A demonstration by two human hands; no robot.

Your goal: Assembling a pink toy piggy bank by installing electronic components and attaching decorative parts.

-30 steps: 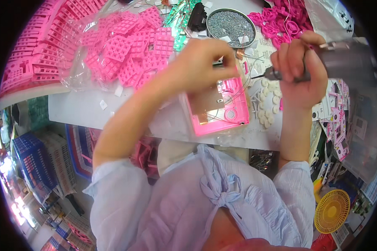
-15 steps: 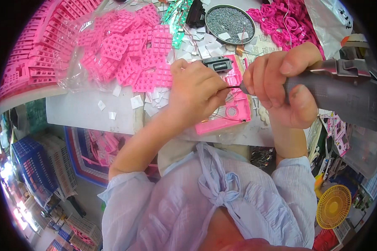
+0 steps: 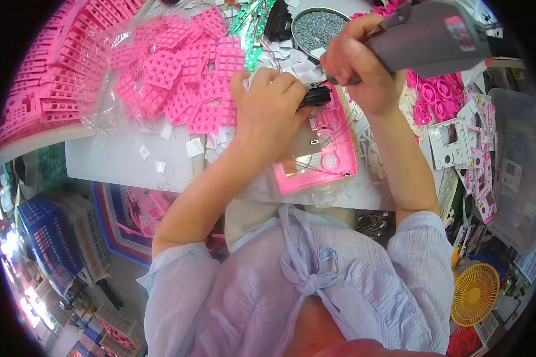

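My left hand (image 3: 266,110) grips a small black mechanism (image 3: 315,96) that stands above the far part of a pink plastic casing (image 3: 339,156). A brownish flat piece with a small slot (image 3: 306,144) lies in the casing beside my left fingers. My right hand (image 3: 363,68) is wrapped round a dark grey electric screwdriver (image 3: 425,38), held tilted with its body up to the right. The driver's tip end is close to the black mechanism's far side; whether they touch, I cannot tell.
A round pan of small metal screws (image 3: 318,27) stands at the back. Pink keypad pieces (image 3: 184,65) pile up on the left, with white paper squares (image 3: 194,147) around. Green circuit boards (image 3: 253,27), a black part (image 3: 278,21) and magenta rings (image 3: 437,95) lie beyond.
My right hand has lifted the screwdriver up and away toward the far side, its body now steeper. The black mechanism has turned in my left hand, and the pink casing shows more.
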